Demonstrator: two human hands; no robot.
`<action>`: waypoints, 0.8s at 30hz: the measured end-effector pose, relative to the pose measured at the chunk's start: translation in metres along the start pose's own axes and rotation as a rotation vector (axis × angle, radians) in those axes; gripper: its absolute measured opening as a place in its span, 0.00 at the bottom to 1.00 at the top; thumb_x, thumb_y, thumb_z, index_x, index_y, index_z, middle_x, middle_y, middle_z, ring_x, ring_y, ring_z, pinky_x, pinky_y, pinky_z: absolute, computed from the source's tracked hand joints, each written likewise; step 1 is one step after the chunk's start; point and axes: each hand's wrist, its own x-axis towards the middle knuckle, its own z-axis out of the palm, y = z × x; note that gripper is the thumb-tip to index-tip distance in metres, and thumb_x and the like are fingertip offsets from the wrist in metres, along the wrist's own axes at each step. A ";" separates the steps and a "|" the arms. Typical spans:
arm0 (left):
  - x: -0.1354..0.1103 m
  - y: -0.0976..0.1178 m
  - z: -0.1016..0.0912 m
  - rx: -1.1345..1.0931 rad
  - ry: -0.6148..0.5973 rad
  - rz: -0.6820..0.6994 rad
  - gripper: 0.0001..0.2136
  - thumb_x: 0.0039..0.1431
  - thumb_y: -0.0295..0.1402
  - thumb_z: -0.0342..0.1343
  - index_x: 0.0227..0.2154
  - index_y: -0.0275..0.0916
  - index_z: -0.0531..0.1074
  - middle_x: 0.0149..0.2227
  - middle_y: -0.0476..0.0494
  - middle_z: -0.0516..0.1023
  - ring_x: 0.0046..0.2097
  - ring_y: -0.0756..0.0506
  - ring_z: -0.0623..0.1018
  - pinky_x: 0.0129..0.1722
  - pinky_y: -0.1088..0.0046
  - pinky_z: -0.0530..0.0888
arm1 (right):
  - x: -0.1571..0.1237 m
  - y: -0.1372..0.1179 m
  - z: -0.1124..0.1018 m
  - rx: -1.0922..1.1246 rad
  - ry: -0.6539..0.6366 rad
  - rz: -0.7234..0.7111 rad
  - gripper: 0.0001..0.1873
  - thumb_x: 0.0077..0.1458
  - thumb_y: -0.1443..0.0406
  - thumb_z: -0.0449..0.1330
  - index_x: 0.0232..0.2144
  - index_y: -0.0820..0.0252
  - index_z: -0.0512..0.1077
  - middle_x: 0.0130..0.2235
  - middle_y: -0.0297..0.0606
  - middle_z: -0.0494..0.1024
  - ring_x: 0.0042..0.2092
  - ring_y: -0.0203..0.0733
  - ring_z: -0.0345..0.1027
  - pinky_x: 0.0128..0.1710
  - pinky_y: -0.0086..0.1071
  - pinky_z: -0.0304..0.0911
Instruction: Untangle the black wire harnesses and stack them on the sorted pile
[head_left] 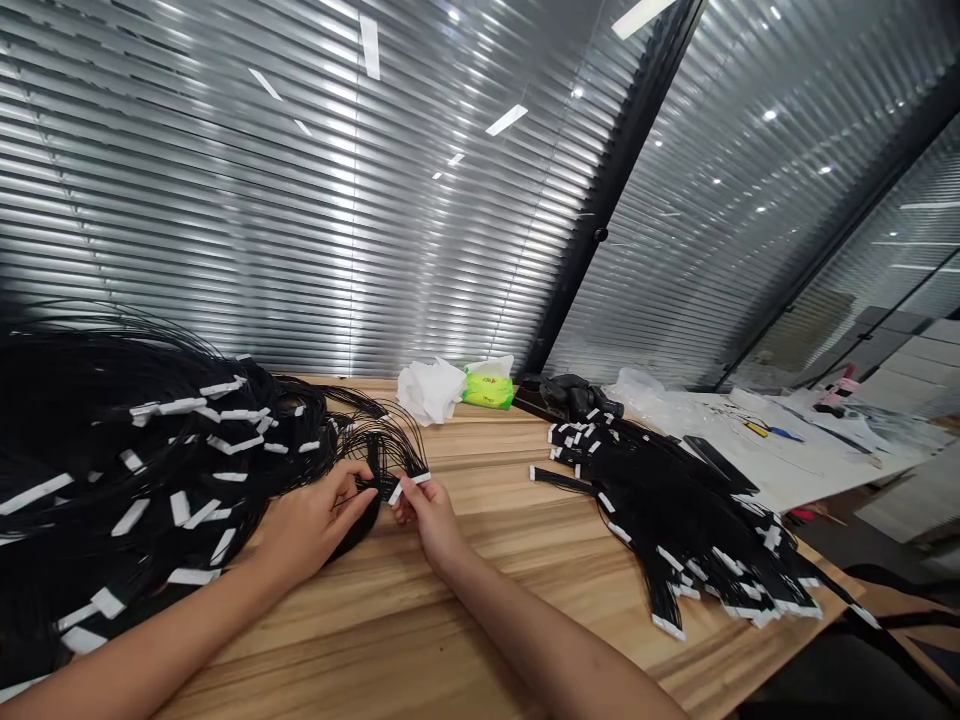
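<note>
A big heap of thin black cords with white tags [135, 450] covers the left of the wooden table [487, 590]. My left hand [319, 520] is closed round a looped bundle of those cords at the heap's right edge. My right hand [427, 515] pinches the white-tagged end of the same bundle [390, 455], close beside the left hand. A second pile of black tagged cords [675, 510] lies to the right, apart from both hands.
At the table's back edge sit crumpled white tissue [430, 390] and a green tissue pack [489, 388]. Black objects [574, 395] and clear plastic lie behind the right pile. A white table [795, 450] with small tools adjoins on the right. Window blinds stand behind.
</note>
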 end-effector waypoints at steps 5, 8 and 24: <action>0.001 0.002 -0.001 -0.037 -0.059 0.035 0.16 0.64 0.45 0.41 0.48 0.45 0.67 0.26 0.54 0.73 0.28 0.46 0.74 0.29 0.74 0.63 | -0.001 -0.002 0.003 -0.012 -0.006 -0.011 0.25 0.37 0.46 0.68 0.23 0.61 0.72 0.19 0.30 0.70 0.21 0.32 0.59 0.22 0.27 0.54; 0.001 0.001 0.000 -0.071 -0.062 0.039 0.17 0.64 0.45 0.41 0.50 0.45 0.66 0.26 0.54 0.74 0.27 0.47 0.74 0.29 0.74 0.65 | -0.001 -0.001 0.003 -0.013 -0.001 -0.009 0.25 0.36 0.45 0.69 0.24 0.61 0.72 0.18 0.30 0.70 0.20 0.32 0.58 0.22 0.27 0.53; 0.008 -0.017 0.004 0.193 0.205 0.429 0.12 0.67 0.34 0.47 0.42 0.44 0.75 0.44 0.47 0.80 0.42 0.46 0.77 0.38 0.71 0.65 | -0.001 0.002 -0.003 0.001 0.020 -0.004 0.23 0.40 0.47 0.68 0.27 0.61 0.74 0.20 0.31 0.71 0.21 0.32 0.60 0.23 0.28 0.55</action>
